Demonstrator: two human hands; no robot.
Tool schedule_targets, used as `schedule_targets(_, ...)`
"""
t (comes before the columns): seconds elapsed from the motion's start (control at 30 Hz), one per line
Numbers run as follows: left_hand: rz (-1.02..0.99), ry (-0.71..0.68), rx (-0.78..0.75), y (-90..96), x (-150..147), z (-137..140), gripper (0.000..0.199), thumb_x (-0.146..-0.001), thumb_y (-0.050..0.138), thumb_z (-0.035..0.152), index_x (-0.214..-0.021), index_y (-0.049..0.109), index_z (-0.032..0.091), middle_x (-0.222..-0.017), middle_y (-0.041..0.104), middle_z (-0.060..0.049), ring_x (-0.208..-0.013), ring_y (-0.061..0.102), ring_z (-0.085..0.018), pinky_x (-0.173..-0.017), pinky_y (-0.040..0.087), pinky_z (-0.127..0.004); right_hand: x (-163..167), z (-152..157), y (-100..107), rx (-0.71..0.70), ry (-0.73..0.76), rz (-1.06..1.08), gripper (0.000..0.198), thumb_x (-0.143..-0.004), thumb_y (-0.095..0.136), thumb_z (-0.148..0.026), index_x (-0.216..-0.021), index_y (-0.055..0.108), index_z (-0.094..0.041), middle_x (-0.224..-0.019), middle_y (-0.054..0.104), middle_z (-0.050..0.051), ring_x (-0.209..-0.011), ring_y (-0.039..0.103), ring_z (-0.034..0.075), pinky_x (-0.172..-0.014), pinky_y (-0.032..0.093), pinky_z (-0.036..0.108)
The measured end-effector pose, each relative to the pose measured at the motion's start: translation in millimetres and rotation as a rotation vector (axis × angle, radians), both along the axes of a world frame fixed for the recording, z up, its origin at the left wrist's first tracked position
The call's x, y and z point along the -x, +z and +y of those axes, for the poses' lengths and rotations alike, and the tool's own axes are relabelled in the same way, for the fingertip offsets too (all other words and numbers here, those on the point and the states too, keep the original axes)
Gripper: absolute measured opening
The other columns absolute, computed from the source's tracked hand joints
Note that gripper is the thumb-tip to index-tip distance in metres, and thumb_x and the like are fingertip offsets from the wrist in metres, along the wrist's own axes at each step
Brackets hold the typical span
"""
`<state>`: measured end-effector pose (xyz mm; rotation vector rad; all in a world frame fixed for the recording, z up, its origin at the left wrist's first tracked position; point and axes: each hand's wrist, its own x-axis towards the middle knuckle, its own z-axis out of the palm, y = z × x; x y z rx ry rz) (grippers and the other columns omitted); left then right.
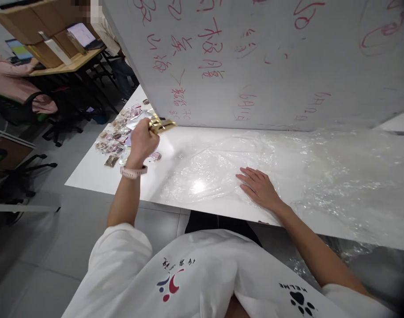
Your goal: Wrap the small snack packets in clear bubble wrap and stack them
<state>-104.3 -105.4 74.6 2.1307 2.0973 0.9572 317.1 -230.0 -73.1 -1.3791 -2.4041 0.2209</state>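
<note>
My left hand [144,140], with a pink band at the wrist, is closed around a shiny gold foil packet [162,125] that sticks out to the right of the fist. It is over the left part of the white table, beside a heap of small wrapped packets [114,137]. A silvery packet [139,119] shows just behind the fist. Farther right, my right hand [258,187] lies flat on a sheet of clear plastic film [208,170], fingers stretched out and holding nothing.
A whiteboard [228,79] with red writing stands along the table's back edge. More crumpled film [360,181] covers the right side and hangs over the front edge. At far left are a seated person in pink [19,81], office chairs and a wooden desk [69,66]; another person stands behind.
</note>
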Motion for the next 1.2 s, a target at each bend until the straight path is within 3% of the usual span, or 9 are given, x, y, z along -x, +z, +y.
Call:
schedule_targets(0.07, 0.011, -0.278, 0.071, -0.6, -47, -46, 0.024, -0.077, 0.055, 0.007, -0.096, 0.053, 0.022, -0.087, 0.058, -0.005, -0.087, 0.057, -0.022, -0.075, 0.047, -0.036, 0, 0, -2, -0.006, -0.004, 0.050, 0.040, -0.103, 0.039, -0.041, -0.136, 0.059, -0.030, -0.151, 0.052, 0.004, -0.141, 0.044, 0.027, -0.114, 0.036, 0.050)
schedule_targets(0.17, 0.170, -0.616, 0.316, -29.4, -125, -93, 0.022, -0.077, 0.053, 0.008, -0.095, 0.051, 0.021, -0.092, 0.060, -0.005, -0.084, 0.055, -0.021, -0.064, 0.042, -0.032, -1, 2, -7, -0.035, -0.029, 0.176, 0.038, -0.102, 0.041, -0.038, -0.132, 0.062, -0.027, -0.143, 0.058, 0.007, -0.135, 0.051, 0.026, -0.111, 0.039, 0.050)
schedule_targets(0.3, 0.339, -0.753, 0.457, -74.8, -187, -96, 0.013, -0.085, 0.056, 0.018, -0.096, 0.049, 0.019, -0.102, 0.061, -0.009, -0.089, 0.054, -0.023, -0.069, 0.042, -0.033, -5, 4, -9, -0.034, -0.071, 0.320, 0.037, -0.099, 0.041, -0.030, -0.129, 0.063, -0.024, -0.135, 0.064, 0.009, -0.128, 0.056, 0.026, -0.108, 0.044, 0.048)
schedule_targets(0.37, 0.331, -0.759, 0.474, -81.5, -193, -83, 0.016, -0.088, 0.060, 0.027, -0.096, 0.048, 0.020, -0.104, 0.061, -0.009, -0.092, 0.055, -0.023, -0.070, 0.041, -0.032, -8, 4, -7, 0.008, -0.085, 0.358, 0.040, -0.096, 0.043, -0.026, -0.131, 0.062, -0.026, -0.133, 0.065, 0.007, -0.125, 0.056, 0.026, -0.106, 0.046, 0.049)
schedule_targets(0.57, 0.254, -0.602, 0.597, -69.9, -173, -61, 0.027, -0.093, 0.058, 0.046, -0.099, 0.049, 0.022, -0.090, 0.063, -0.004, -0.075, 0.057, -0.020, -0.058, 0.031, -0.029, -14, 4, 1, 0.122, -0.098, 0.449, 0.060, -0.084, 0.048, -0.018, -0.142, 0.052, -0.032, -0.138, 0.060, 0.003, -0.128, 0.053, 0.028, -0.105, 0.047, 0.052)
schedule_targets(0.83, 0.421, -0.493, 0.314, -80.8, -191, -71, 0.045, -0.095, 0.048, 0.061, -0.105, 0.053, 0.017, -0.109, 0.061, -0.014, -0.096, 0.056, -0.026, -0.070, 0.040, -0.032, -12, 10, -13, -0.008, 0.027, 0.315, 0.046, -0.084, 0.046, -0.013, -0.118, 0.072, -0.028, -0.142, 0.060, 0.003, -0.135, 0.048, 0.029, -0.108, 0.041, 0.054)
schedule_targets(0.97, 0.450, -0.569, 0.239, -94.6, -214, -76, 0.061, -0.089, 0.049, 0.070, -0.115, 0.055, 0.014, -0.119, 0.061, -0.018, -0.107, 0.056, -0.032, -0.085, 0.044, -0.041, -9, 10, -16, -0.003, 0.017, 0.304, 0.043, -0.084, 0.048, -0.013, -0.115, 0.074, -0.028, -0.136, 0.064, 0.003, -0.132, 0.051, 0.029, -0.106, 0.042, 0.054)
schedule_targets(1.1, 0.396, -0.548, 0.151, -103.4, -223, -88, 0.076, -0.085, 0.058, 0.068, -0.137, 0.046, 0.014, -0.149, 0.044, -0.023, -0.137, 0.040, -0.042, -0.109, 0.033, -0.058, -14, 9, -3, 0.056, -0.045, 0.470, 0.038, -0.087, 0.050, -0.018, -0.116, 0.072, -0.028, -0.133, 0.066, 0.004, -0.127, 0.055, 0.026, -0.105, 0.046, 0.049)
schedule_targets(1.2, 0.263, -0.588, 0.048, -95.9, -206, -109, 0.075, -0.086, 0.062, 0.062, -0.141, 0.042, 0.017, -0.153, 0.039, -0.021, -0.145, 0.032, -0.040, -0.114, 0.030, -0.059, -20, 1, 20, 0.057, -0.182, 0.584, 0.029, -0.094, 0.050, -0.029, -0.114, 0.071, -0.028, -0.125, 0.069, 0.006, -0.118, 0.059, 0.025, -0.098, 0.050, 0.045)
